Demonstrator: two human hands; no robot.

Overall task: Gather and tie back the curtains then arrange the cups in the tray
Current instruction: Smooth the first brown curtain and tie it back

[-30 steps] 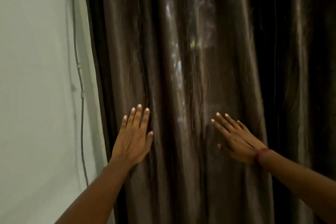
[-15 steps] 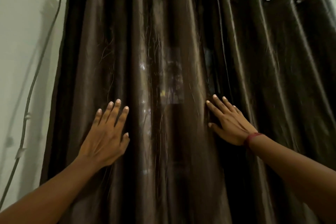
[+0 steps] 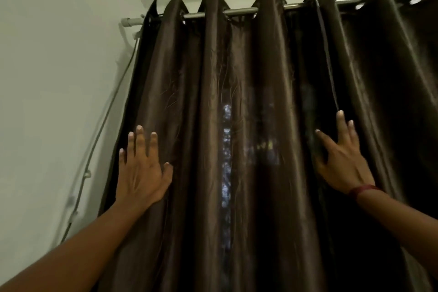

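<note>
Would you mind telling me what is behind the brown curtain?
Only pale bluish patches of light glimmer through the curtain between the left hand and right hand. Whatever lies behind is covered by the fabric.

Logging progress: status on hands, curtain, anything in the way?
Left hand open, flat on curtain near the wall. Right hand open, at a fold further right. Curtain spread along rod, not gathered. Nothing blocks.
</note>
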